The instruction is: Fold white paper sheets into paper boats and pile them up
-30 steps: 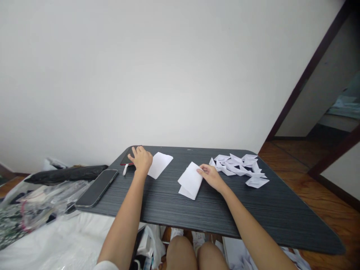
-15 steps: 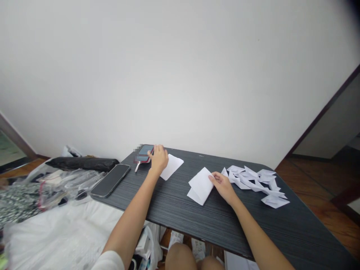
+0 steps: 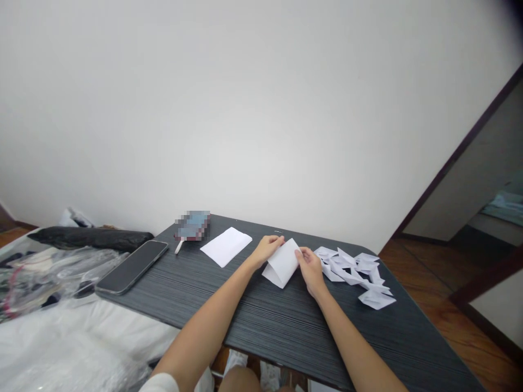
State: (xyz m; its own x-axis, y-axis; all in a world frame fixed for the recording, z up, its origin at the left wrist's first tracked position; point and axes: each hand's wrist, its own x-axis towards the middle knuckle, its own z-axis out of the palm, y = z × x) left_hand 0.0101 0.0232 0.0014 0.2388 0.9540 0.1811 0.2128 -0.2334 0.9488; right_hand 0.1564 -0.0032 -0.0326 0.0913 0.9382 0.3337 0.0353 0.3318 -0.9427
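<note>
A folded sheet of white paper (image 3: 283, 265) is held between my two hands just above the dark table, its lower left part gaping at the fold. My left hand (image 3: 267, 250) is closed on its upper left edge, and my right hand (image 3: 309, 265) pinches its right edge. To the left lies a stack of white paper (image 3: 226, 246) that neither hand touches. Several folded white paper pieces (image 3: 351, 269) sit in a loose group beyond my right hand.
A black smartphone (image 3: 133, 267) lies at the left edge of the dark table (image 3: 269, 326). Behind it are a partly blurred-out mirror-like object (image 3: 194, 224) and a white stick (image 3: 178, 246). Plastic-wrapped bundles (image 3: 73, 267) lie left of the table, and a wall (image 3: 261, 109) rises behind it.
My left hand has come right from the paper stack and taken hold of the folded sheet. The sheet's loose layers now lie closer together. The view has turned slightly right.
</note>
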